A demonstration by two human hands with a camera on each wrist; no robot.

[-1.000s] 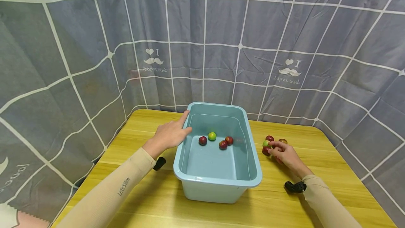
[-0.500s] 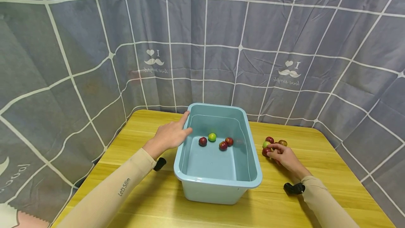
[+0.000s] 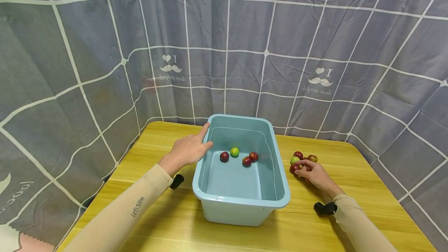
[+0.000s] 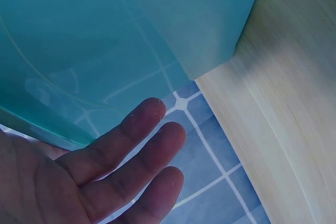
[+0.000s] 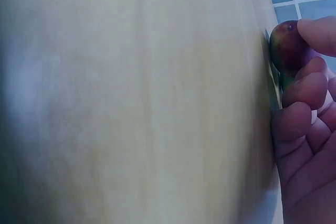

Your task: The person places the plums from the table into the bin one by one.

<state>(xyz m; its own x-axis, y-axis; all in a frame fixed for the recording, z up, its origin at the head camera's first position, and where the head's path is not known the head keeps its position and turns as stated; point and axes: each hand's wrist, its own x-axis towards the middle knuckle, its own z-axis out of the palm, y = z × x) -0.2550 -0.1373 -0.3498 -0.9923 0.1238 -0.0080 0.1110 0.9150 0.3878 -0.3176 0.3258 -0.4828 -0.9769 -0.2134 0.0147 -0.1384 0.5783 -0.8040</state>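
A light blue plastic tub (image 3: 238, 199) stands mid-table, with several small red and green apples inside, including a green apple (image 3: 234, 151) and a dark red apple (image 3: 224, 156). My left hand (image 3: 187, 149) rests on its left rim, index finger and thumb laid over the edge. In the left wrist view the other fingers (image 4: 152, 153) hang relaxed outside the wall. On the right, my right hand (image 3: 316, 174) pinches a small red apple (image 5: 290, 48) between thumb and fingertips. Beside it lie another green apple (image 3: 295, 160) and more red ones, partly hidden by the hand.
The wooden table (image 3: 157, 221) ends at a grey curtain (image 3: 245, 69) with white grid lines, which hangs behind and along both sides. Further red apples (image 3: 298, 154) sit just beyond my right hand. Each wrist carries a black device (image 3: 325, 208).
My right hand has shifted slightly and its thumb and fingers have closed onto a red apple. The left hand and the tub stay where they were.
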